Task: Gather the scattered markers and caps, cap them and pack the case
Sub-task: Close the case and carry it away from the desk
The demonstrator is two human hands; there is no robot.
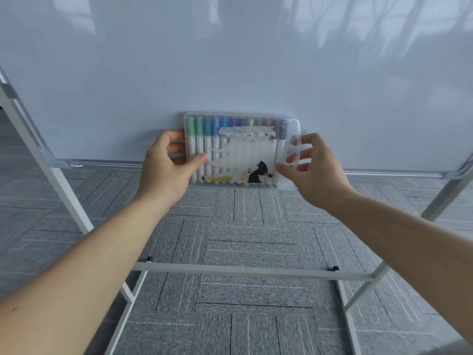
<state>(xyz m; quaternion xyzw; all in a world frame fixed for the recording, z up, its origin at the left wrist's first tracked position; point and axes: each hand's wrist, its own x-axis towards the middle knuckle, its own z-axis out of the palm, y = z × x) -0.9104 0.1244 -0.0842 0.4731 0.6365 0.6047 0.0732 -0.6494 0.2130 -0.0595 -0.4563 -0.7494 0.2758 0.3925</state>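
Two hands steady a packed marker case against a whiteboard

Head view: the closed, clear marker case (238, 149) stands flat against the whiteboard (230, 60), its lower edge at the board's bottom rail (115, 163), with capped markers (204, 139) lined up inside. The left hand (163, 170) grips the case's left edge, thumb (202, 158) pressed on the lid and the fingers curled round the side behind it. The right hand (317, 172) holds the right end, its slightly spread fingers (311, 139) curved behind the clear handle (294, 142) and its thumb on the near right corner. Nearer, grey carpet tiles (243, 239) show between the white stand legs (230, 270).
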